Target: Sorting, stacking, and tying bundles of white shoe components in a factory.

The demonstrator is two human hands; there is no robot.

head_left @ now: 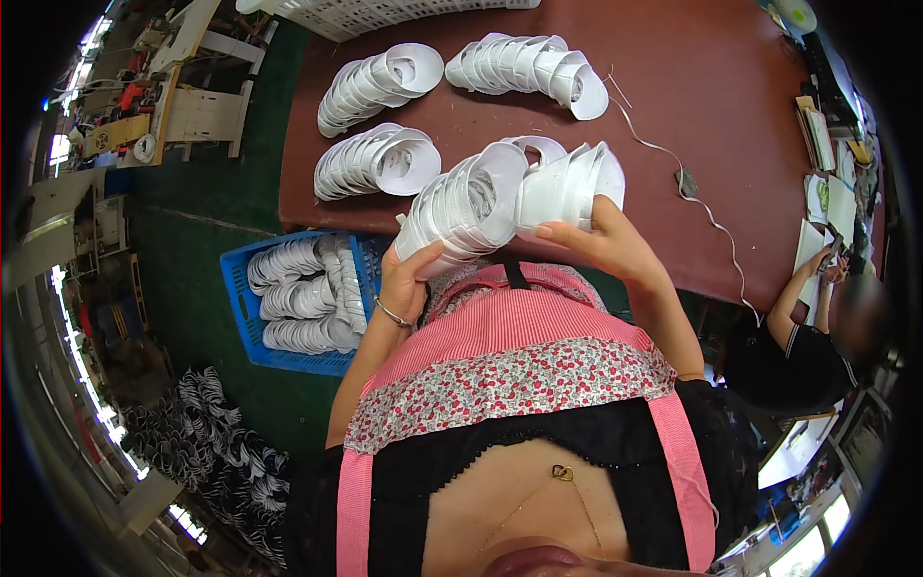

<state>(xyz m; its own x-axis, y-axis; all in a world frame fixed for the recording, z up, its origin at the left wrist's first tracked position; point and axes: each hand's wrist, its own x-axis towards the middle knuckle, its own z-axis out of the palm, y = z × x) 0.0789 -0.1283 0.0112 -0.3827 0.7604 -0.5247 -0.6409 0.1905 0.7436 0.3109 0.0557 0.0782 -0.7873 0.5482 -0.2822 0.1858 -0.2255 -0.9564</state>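
The person's left hand (pixel 406 281) has its grip clamped around the lower end of a long stack of nested white curved pieces (pixel 452 207); the right hand (pixel 613 242) grips a shorter white stack (pixel 562 188) just beside it, near the edge of the red-brown desk (pixel 711 106).

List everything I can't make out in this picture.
All in the head view:
- Left hand: most fingers hidden behind the left held stack of white pieces.
- Right hand: most fingers hidden by the right held stack.
- Piece count in either stack: overlapping hides it.
- White basket: cut off by the upper edge.
- Blue crate: its bottom hidden by packed stacks.
- Dark thing in the co-worker's hand: too small.
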